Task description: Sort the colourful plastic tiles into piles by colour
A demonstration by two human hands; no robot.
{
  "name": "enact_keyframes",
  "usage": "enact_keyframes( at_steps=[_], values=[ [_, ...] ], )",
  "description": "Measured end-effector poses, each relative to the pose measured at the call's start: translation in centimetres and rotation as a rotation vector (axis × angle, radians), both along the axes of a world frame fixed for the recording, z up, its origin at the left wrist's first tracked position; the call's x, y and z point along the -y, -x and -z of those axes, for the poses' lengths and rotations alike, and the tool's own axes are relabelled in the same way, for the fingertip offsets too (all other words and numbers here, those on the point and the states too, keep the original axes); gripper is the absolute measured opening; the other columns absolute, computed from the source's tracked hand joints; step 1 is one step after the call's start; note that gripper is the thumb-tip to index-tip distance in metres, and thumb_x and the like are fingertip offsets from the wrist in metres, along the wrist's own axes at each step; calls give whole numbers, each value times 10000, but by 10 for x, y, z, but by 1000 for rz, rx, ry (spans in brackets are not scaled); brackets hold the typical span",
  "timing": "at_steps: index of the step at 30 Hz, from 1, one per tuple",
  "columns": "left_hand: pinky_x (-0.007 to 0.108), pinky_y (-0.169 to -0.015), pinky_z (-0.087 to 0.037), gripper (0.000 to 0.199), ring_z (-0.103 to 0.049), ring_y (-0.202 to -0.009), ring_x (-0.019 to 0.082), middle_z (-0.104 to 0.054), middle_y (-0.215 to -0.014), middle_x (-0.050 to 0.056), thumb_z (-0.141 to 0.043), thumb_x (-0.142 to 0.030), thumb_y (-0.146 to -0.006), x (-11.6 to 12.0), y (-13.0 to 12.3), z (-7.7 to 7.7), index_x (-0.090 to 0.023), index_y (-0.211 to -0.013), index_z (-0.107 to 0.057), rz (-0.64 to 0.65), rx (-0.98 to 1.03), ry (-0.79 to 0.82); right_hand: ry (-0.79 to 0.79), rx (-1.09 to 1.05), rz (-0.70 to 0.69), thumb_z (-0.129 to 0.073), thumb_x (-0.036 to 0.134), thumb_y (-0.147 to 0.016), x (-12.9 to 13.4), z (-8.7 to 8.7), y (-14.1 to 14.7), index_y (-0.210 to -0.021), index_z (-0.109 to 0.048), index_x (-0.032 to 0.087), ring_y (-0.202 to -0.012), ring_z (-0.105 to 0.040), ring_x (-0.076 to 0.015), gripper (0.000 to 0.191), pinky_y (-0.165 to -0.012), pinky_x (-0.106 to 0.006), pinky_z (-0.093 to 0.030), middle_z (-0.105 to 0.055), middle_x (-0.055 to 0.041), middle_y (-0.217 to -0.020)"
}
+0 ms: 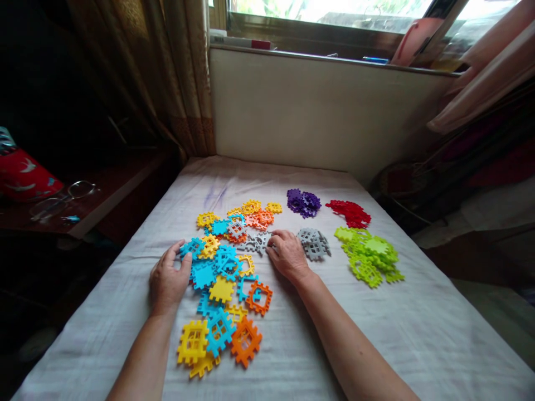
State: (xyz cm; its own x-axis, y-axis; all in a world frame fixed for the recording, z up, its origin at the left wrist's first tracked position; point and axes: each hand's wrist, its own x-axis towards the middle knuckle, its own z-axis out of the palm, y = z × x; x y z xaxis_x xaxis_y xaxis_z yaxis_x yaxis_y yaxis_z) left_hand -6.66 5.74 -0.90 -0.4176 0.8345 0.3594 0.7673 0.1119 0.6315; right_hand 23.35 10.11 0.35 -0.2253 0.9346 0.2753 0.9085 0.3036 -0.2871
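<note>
Since the side table [119, 181] carries the glasses [81, 190], they stay off the cloth [100, 334]. Next, left hand [169, 278]: thumb and fingers curved, apart, at the edge of a blue tile [191, 247] on the left side of the mixed pile [221, 289]. Can't tell if it's pinching; could just be steadying that side. Mixed pile is mostly blue, yellow, orange, strung out between the arms, so reachable from both sides. Loose gray tiles [258, 243] lie at its right, under the fingertips of the right hand [288, 256]. Fingers bent down, undersides hidden, so pinch or plain touch: can't tell. Purple pile [304, 203] sits farther back, gray pile [314, 244] just beside the right hand, a short slide for gray. Then red pile [350, 213], green pile [373, 253] nearer. Single colors per heap; gaps probably keep them from mixing.
</note>
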Motion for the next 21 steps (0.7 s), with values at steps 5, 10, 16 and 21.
enact_keyframes(
  at_steps=[5,10,16,21],
  values=[
    [369,-963,-514,399,-681,-1068,251,-731,-1154,97,-536,-386,-836,0,-1,1,-211,-1168,-672,0,-3,-10,-151,-70,-100,-527,252,-947,9,0,-6,-930,-658,207,-1095,-603,-228,139,-907,-335,-435,-692,-106,-1166],
    [380,-977,-508,421,-680,-1078,260,-731,-1157,102,-526,-408,-832,0,-2,-1,-206,-1169,-675,-1,4,-2,-155,-73,66,-446,273,-994,16,-8,-12,-931,-669,211,-773,-651,-169,240,-703,-258,-405,-729,-51,-868],
    [383,-971,-508,427,-680,-1075,263,-733,-1153,102,-526,-409,-825,-1,0,0,-206,-1168,-677,-1,13,-8,-137,32,326,-506,301,-962,-9,-30,-32,-1010,-717,214,-776,-624,-195,233,-695,-287,-356,-728,-65,-832],
    [386,-952,-515,428,-685,-1051,266,-736,-1135,104,-532,-412,-825,-1,0,1,-205,-1169,-680,-8,9,-9,-30,149,466,-532,292,-939,-32,-41,-51,-903,-754,209,-787,-600,-229,239,-704,-326,-341,-705,-107,-793]
  ],
)
